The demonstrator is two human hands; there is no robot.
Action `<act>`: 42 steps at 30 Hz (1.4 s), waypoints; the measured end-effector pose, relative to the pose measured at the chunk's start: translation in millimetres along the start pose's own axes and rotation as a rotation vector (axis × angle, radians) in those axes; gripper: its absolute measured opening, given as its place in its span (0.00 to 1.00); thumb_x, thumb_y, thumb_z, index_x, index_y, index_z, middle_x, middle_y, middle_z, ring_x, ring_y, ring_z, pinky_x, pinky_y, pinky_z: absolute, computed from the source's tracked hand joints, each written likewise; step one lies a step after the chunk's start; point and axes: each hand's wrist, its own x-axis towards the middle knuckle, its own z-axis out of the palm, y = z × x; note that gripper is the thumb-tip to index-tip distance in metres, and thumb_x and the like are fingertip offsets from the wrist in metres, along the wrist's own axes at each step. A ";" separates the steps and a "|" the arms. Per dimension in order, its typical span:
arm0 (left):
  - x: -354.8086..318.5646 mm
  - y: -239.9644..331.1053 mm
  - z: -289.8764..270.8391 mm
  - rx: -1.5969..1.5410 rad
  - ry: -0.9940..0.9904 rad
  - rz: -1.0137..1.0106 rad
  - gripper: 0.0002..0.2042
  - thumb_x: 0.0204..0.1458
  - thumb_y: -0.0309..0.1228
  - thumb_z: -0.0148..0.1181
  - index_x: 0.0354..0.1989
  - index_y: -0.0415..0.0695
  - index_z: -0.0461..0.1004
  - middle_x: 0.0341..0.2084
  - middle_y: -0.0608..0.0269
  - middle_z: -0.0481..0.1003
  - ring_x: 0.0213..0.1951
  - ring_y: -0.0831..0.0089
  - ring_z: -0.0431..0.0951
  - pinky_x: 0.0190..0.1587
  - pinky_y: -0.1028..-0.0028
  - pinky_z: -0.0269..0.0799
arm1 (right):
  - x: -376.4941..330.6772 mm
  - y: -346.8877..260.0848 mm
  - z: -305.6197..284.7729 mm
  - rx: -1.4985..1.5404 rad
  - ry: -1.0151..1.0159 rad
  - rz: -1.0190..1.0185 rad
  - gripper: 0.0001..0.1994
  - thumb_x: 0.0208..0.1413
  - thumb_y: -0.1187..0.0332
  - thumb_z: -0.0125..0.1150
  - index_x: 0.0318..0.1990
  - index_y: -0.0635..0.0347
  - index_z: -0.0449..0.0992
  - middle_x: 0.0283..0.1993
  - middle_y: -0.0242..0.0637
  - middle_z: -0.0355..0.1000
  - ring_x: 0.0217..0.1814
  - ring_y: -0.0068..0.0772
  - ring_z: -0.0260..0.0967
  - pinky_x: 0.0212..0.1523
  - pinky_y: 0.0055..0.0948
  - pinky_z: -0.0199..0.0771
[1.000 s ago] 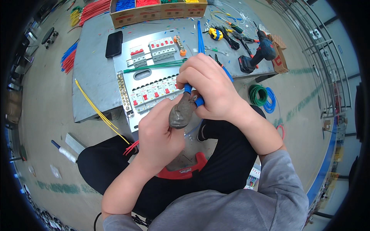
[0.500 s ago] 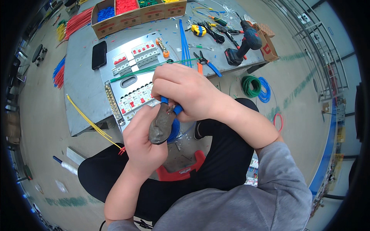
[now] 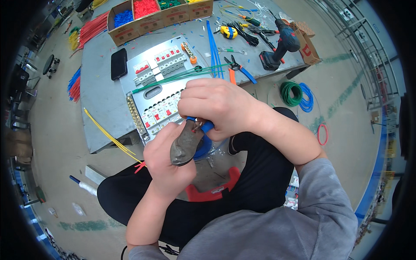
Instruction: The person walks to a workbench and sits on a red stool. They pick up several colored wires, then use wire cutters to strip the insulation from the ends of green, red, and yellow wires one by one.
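My right hand [image 3: 219, 104] is closed round the blue handles of a pair of pliers. The grey metal head [image 3: 184, 147] of the pliers points down toward my left hand. Closed beside that head, my left hand [image 3: 167, 162] holds a bundle of thin yellow wires [image 3: 108, 136] with red ends [image 3: 140, 166] showing at its outer side. What lies in the jaws is hidden. Just beyond my hands is a metal mounting plate [image 3: 130, 86] with rows of circuit breakers [image 3: 162, 111] and a brass terminal bar [image 3: 135, 113]. Green wires [image 3: 177, 78] lie across the plate.
On the grey table [image 3: 97, 108] are a black phone [image 3: 119, 64], a divided cardboard box [image 3: 149, 24], blue cable ties [image 3: 212, 47], wire strippers [image 3: 238, 69], a tape measure [image 3: 228, 32] and a cordless drill [image 3: 281, 45]. Green [image 3: 290, 93] and blue wire coils [image 3: 307, 97] lie on the floor.
The whole view has shifted slightly, with the table and my hands appearing a little further right. Both hands keep their grip, and the pliers stay at nearly the same angle.
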 end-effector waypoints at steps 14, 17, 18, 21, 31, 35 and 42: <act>15.1 -20.7 2.3 -0.584 -0.090 -0.667 0.16 0.69 0.26 0.51 0.61 0.32 0.73 0.33 0.63 0.78 0.28 0.83 0.69 0.31 0.82 0.65 | -7.0 29.8 -3.1 0.688 0.056 0.683 0.14 0.64 0.71 0.58 0.56 0.60 0.75 0.41 0.32 0.71 0.49 0.26 0.69 0.55 0.30 0.70; 20.8 -26.9 -0.4 -0.761 -0.151 -0.730 0.17 0.70 0.28 0.51 0.62 0.33 0.73 0.35 0.59 0.80 0.27 0.84 0.68 0.29 0.84 0.64 | -11.7 36.6 1.5 0.948 0.081 0.672 0.18 0.69 0.56 0.59 0.54 0.62 0.77 0.37 0.31 0.70 0.36 0.18 0.65 0.37 0.23 0.65; 21.1 -26.4 -0.1 -0.792 -0.162 -0.748 0.16 0.70 0.28 0.52 0.61 0.33 0.73 0.36 0.57 0.81 0.27 0.84 0.69 0.29 0.83 0.65 | -9.7 32.5 3.2 0.955 0.053 0.685 0.19 0.69 0.54 0.59 0.52 0.63 0.78 0.35 0.30 0.71 0.34 0.19 0.65 0.36 0.23 0.66; 19.8 -27.9 1.8 -0.843 -0.167 -0.745 0.16 0.69 0.29 0.53 0.60 0.32 0.73 0.38 0.52 0.82 0.27 0.82 0.72 0.29 0.81 0.68 | -4.8 23.7 13.7 0.931 0.054 0.704 0.16 0.68 0.55 0.61 0.43 0.62 0.76 0.33 0.29 0.72 0.34 0.19 0.66 0.37 0.23 0.68; 18.8 -30.1 -1.9 -1.198 -0.085 -0.875 0.16 0.71 0.38 0.51 0.51 0.35 0.76 0.32 0.60 0.79 0.27 0.81 0.72 0.29 0.80 0.65 | 0.3 13.8 16.2 0.995 0.147 0.751 0.14 0.69 0.61 0.62 0.36 0.62 0.73 0.29 0.30 0.73 0.33 0.20 0.73 0.36 0.24 0.74; 16.7 -39.0 2.9 -1.145 -0.150 -0.877 0.16 0.72 0.38 0.50 0.49 0.35 0.76 0.27 0.65 0.77 0.23 0.82 0.68 0.25 0.81 0.58 | 1.5 10.5 18.6 1.016 0.126 0.776 0.13 0.68 0.60 0.62 0.37 0.60 0.73 0.30 0.29 0.73 0.32 0.19 0.70 0.35 0.23 0.70; 22.9 -29.8 3.1 -1.156 -0.206 -0.917 0.16 0.71 0.36 0.50 0.53 0.33 0.75 0.25 0.67 0.74 0.20 0.83 0.64 0.22 0.82 0.55 | -6.4 25.0 11.7 0.883 0.252 0.718 0.12 0.68 0.61 0.61 0.37 0.59 0.73 0.31 0.28 0.72 0.31 0.18 0.68 0.36 0.22 0.67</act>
